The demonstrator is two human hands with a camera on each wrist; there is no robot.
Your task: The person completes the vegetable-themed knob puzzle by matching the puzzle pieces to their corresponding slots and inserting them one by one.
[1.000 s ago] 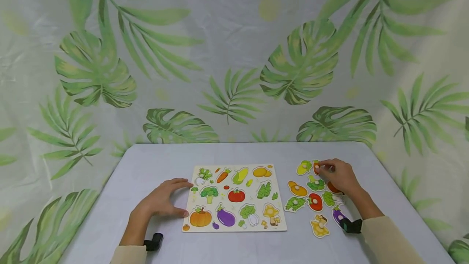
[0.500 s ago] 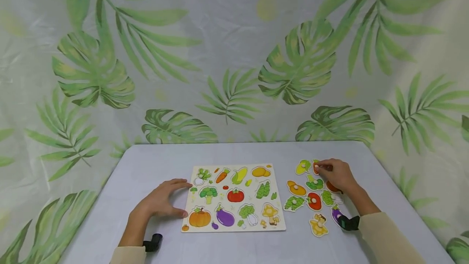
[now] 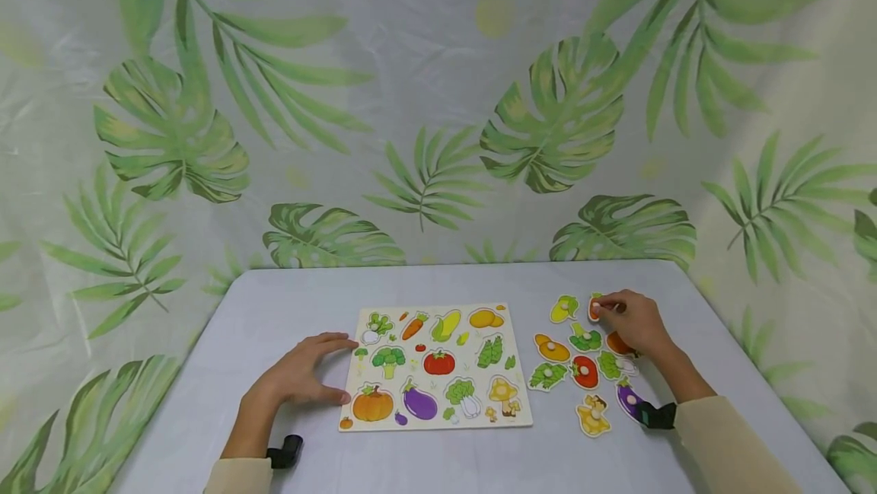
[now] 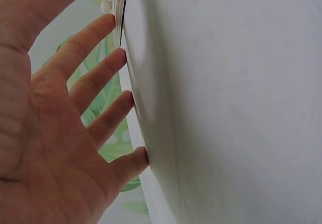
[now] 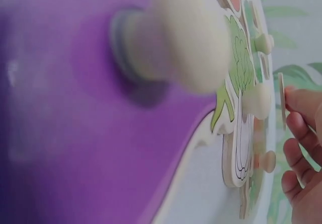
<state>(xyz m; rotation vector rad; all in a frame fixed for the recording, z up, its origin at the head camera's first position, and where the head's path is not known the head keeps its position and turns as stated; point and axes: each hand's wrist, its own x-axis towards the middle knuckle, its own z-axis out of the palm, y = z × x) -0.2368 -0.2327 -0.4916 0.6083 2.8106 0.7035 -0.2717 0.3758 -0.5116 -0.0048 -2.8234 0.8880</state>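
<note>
My right hand (image 3: 637,323) pinches a carrot puzzle piece (image 3: 594,306) at the far end of the loose pieces. In the right wrist view that piece (image 5: 282,100) shows edge-on at the fingertips, raised off the table. A corn piece (image 3: 564,309) lies to its left and a broccoli piece (image 3: 585,337) nearer. My left hand (image 3: 301,372) has its fingers spread, thumb and fingertips at the left edge of the vegetable puzzle board (image 3: 373,427). The left wrist view shows the left palm (image 4: 55,138) with straight fingers close to the white tabletop.
Several knobbed pieces lie right of the board, among them a potato piece (image 3: 552,348), a tomato piece (image 3: 585,372), a mushroom piece (image 3: 593,416) and an eggplant piece (image 3: 626,395). A leaf-patterned cloth (image 3: 425,98) hangs behind the white table (image 3: 438,471).
My right hand has moved slightly with the carrot piece, which now stands further from the corn piece. The left hand stays at the board's edge. The head view has shifted a little.
</note>
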